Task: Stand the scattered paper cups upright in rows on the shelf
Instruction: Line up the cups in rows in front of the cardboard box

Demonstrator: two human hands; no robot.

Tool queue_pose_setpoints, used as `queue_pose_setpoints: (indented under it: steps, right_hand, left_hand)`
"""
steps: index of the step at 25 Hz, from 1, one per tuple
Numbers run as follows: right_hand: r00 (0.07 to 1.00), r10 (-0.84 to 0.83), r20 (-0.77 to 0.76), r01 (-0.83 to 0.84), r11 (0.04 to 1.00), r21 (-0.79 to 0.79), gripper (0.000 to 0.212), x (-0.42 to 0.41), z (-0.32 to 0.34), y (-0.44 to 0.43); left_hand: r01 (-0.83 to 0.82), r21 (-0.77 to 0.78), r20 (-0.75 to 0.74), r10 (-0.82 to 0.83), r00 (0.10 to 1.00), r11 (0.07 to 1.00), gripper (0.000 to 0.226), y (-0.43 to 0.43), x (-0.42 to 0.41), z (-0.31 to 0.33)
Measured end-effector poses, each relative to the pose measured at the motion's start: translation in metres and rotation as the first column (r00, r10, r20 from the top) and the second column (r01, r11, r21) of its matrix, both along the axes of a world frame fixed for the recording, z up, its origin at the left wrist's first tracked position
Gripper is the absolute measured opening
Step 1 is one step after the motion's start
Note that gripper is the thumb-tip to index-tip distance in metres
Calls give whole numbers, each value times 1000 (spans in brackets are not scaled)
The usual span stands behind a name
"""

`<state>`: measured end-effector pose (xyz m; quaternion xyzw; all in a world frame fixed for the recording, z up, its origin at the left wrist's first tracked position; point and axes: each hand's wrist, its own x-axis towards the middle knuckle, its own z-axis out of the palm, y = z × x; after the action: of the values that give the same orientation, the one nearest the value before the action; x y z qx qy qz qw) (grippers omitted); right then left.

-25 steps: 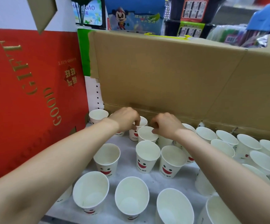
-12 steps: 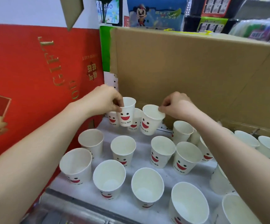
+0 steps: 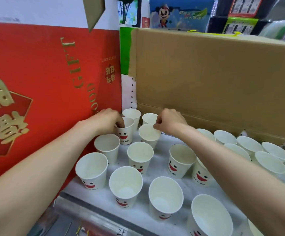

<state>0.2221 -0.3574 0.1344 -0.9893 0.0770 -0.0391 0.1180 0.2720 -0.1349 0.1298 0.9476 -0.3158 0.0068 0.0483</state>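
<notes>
Cups (image 3: pixel 140 155) upright, empty; left hand (image 3: pixel 106 120), right hand (image 3: pixel 169 122) each pinching rim.

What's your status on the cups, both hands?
Left hand grip on smiley cup rim, near red gift box. Right hand pinching second cup rim. Both cups upright on shelf. Nothing in the way.

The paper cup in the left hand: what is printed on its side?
A smiling face on white, black dot eyes and red mouth, on the paper cup; head view.
</notes>
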Motion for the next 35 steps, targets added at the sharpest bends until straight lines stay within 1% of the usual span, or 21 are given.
queue_pose_setpoints:
  steps: [2, 4, 6, 8, 9, 10, 11, 12, 14, 16, 18, 21, 25, 27, 30, 32, 33, 35]
  right_hand:
    - [1000, 8, -22, -8, 1000, 4, 9, -1, -3, -2]
    - [999, -6, -46, 7, 1000, 9, 17, -2, -4, -3]
    - [996, -22, -82, 23, 1000, 13, 23, -4, -5, -5]
    - [994, -16, -108, 20, 999, 31, 16, -7, -7, -6]
    - [995, -14, -104, 19, 999, 45, 11, -7, -8, -7]
    - [996, -16, -86, 21, 998, 57, 7, -7, -9, -7]
    - [998, -18, -63, 22, 997, 69, 6, -7, -8, -6]
    - [999, -19, -42, 23, 996, 84, 5, -7, -7, -6]
    - [999, -25, -26, 27, 993, 112, 4, -6, -5, -6]
    - [998, -37, -50, 42, 994, 100, 5, -8, -4, -6]
    - [996, -50, -72, 56, 995, 82, 4, -11, -5, -7]
    - [997, -67, -45, 71, 992, 105, 9, -11, -7, -5]
    - [998, -65, -27, 67, 992, 105, 12, -8, -10, 2]
    - [998, -52, -28, 55, 994, 94, 11, -7, -11, 3]
    - [999, -36, -26, 39, 993, 113, 3, -9, -11, 2]
    - [999, -38, 17, 37, 994, 98, 11, -14, -7, 0]
    - [998, -27, 60, 21, 996, 92, 12, -18, -5, 0]
    - [989, 62, 131, -74, 993, 93, 6, -30, 2, 2]
  left_hand:
    - [-6, -21, -10, 6, 1000, 1000, 35, -4, -2, 2]
    - [-9, -62, 2, 9, 1000, 998, 28, -10, -4, 3]
    - [9, -69, 29, -7, 1000, 998, 18, -15, -5, 2]
    - [18, -44, 45, -16, 999, 999, 15, -18, -4, -1]
    - [8, -43, 43, -6, 999, 999, 19, -19, -3, -2]
    - [-7, -55, 45, 10, 999, 998, 28, -20, -2, -3]
    - [-20, -72, 50, 23, 998, 997, 36, -22, -2, -4]
    - [-17, -82, 60, 22, 998, 996, 38, -23, -3, -3]
    - [22, -68, 70, -18, 997, 997, 32, -27, -7, -1]
    - [69, -16, 77, -68, 995, 997, 26, -30, -11, 0]
    - [80, 18, 93, -81, 992, 997, 19, -30, -12, -2]
    - [56, 30, 94, -59, 994, 998, 12, -24, -9, -5]
    - [38, 37, 89, -41, 995, 999, 17, -14, -6, -7]
    - [31, 10, 88, -32, 996, 999, 17, -14, -7, -8]
    - [40, -24, 91, -38, 995, 999, 14, -17, -8, -9]
    - [42, -13, 87, -40, 995, 999, 13, -15, -10, -10]
    - [40, -9, 83, -39, 996, 999, 13, -12, -10, -10]
    - [34, -22, 71, -32, 997, 999, 14, -7, -13, -8]
